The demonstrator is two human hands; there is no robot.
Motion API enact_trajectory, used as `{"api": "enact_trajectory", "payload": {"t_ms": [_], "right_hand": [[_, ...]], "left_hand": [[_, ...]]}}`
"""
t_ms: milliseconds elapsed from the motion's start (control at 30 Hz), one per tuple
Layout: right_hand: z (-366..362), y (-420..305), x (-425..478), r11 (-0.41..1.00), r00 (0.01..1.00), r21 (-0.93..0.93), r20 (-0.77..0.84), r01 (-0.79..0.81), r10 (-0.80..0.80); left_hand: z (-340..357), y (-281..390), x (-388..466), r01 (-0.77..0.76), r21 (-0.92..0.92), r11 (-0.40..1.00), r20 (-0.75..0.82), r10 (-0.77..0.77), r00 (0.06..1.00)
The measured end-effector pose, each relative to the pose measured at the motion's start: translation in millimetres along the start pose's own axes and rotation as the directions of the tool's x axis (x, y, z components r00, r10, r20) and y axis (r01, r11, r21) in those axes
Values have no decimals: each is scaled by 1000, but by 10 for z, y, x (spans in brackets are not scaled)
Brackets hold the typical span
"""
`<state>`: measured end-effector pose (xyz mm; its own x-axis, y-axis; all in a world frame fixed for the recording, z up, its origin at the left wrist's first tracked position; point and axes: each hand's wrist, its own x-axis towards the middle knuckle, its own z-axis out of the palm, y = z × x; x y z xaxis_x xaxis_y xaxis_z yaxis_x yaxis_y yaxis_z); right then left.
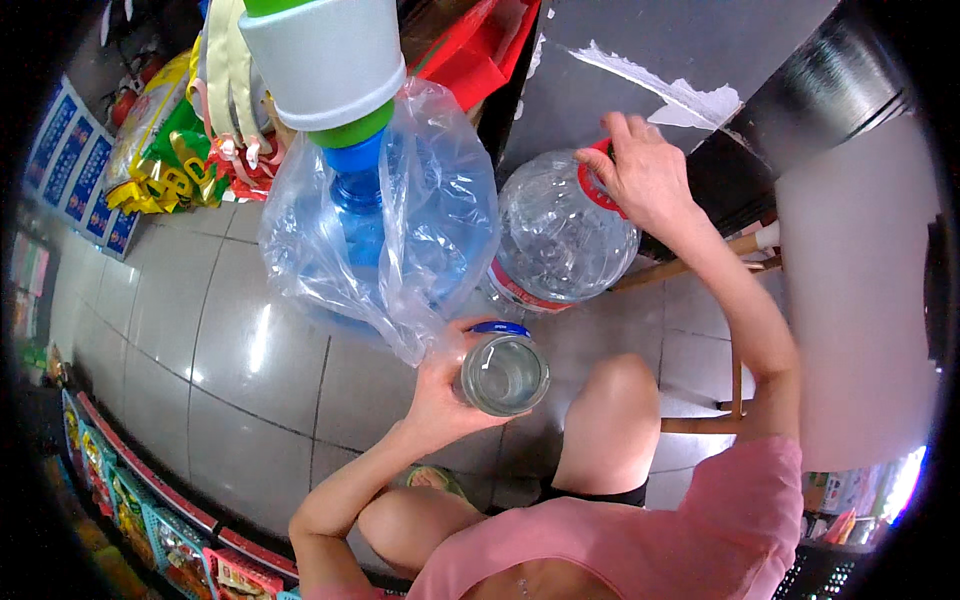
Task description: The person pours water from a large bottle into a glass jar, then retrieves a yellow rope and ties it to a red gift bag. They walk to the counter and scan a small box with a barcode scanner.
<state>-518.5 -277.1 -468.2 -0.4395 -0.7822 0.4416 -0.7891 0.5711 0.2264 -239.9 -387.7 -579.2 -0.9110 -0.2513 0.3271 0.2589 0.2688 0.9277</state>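
My left hand (457, 386) is wrapped around an open glass jar (506, 376), with a blue lid (501, 328) showing beside its rim. The jar's contents look clear. At the upper right, my right hand (643, 169) reaches over the red handle ring (592, 184) at the neck of a large clear plastic water bottle (562, 232); whether its fingers grip the ring cannot be told. Left of that bottle stands a blue water jug (360, 217) under a clear plastic bag (450, 180), topped by a white and green pump (326, 64).
Colourful plastic packages (169, 150) stand at the upper left, near a red box (487, 56). A dark panel with torn white patches (690, 101) lies beyond the clear bottle. A wooden stool frame (701, 425) is at the right. Baskets of packaged goods (180, 551) line the lower left.
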Motion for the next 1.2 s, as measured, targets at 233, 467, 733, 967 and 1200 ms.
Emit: {"api": "enact_trajectory", "payload": {"t_ms": [233,467,733,967,1200], "right_hand": [[-264,-410,-641,889,931,433,-364,151,19],[-66,-602,-1327,809,998,588,-25,-31,57],[-99,-618,-1441,791,990,608,139,-67,-24],[-232,-599,-1604,761,892,620,434,-193,-127],[-162,-575,-1711,848,909,522,389,-87,-146]], "left_hand": [[-24,223,85,-40,-34,999,111,44,993],[-70,513,218,-39,-46,998,238,49,970],[-108,618,285,-34,-253,967,304,112,946],[-155,696,523,-126,-206,970,235,174,956],[-92,547,790,-157,-179,971,181,190,965]]}}
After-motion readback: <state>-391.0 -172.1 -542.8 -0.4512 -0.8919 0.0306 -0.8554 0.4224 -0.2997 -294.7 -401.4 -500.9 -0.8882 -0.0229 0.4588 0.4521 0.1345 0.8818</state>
